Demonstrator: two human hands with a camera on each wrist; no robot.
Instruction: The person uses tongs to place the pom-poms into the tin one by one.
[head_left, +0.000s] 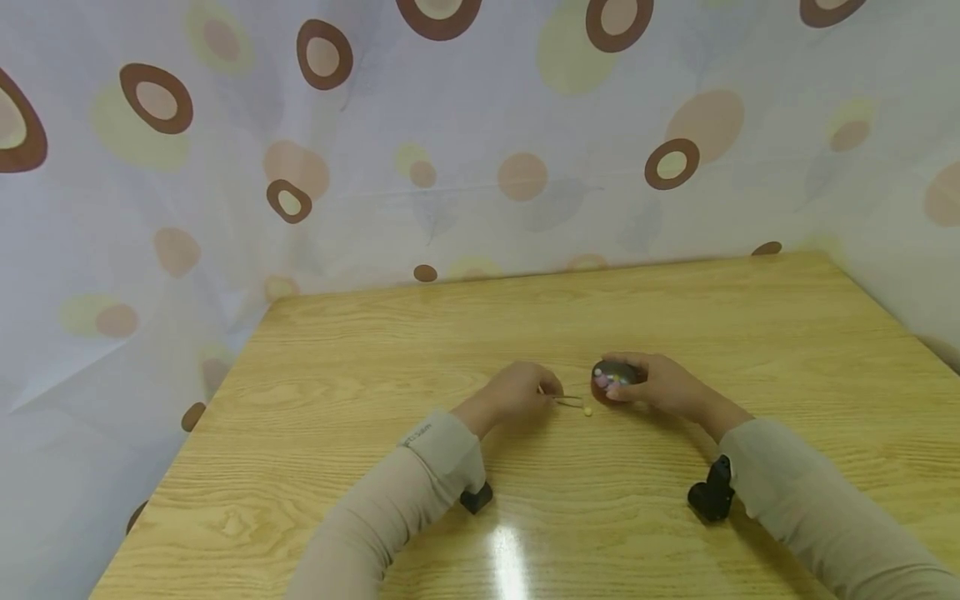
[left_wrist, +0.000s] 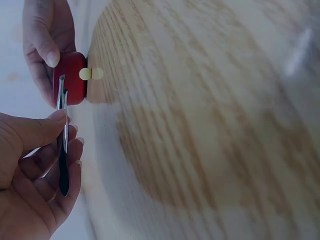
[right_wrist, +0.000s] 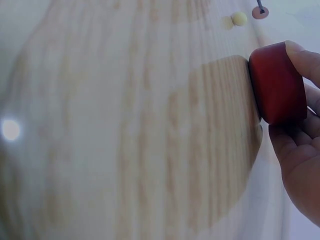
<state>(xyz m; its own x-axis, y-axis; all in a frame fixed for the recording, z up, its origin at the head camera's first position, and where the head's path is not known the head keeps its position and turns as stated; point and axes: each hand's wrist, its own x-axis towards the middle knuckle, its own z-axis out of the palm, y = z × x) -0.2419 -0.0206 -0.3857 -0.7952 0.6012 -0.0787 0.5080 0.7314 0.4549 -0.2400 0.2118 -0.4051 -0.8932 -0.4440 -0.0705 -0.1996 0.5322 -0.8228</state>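
In the head view, my left hand (head_left: 517,390) pinches a pair of metal tweezers (left_wrist: 63,150) between thumb and fingers, the tips pointing right. Just off those tips, a small yellow ball (head_left: 588,412) lies on the table. My right hand (head_left: 663,385) grips a small red rounded box (right_wrist: 277,85) by its sides, thumb and fingers on opposite sides. The box stands on the table; colourful bits show on its dark top, too small to make out. The yellow ball is beside the box and apart from it in the right wrist view.
The wooden table (head_left: 360,350) stretches out around both hands. Behind it and at its sides hangs a pale curtain (head_left: 465,108) with brown and yellow spots. A black wrist device (head_left: 712,492) sits under the right sleeve, another (head_left: 476,497) under the left.
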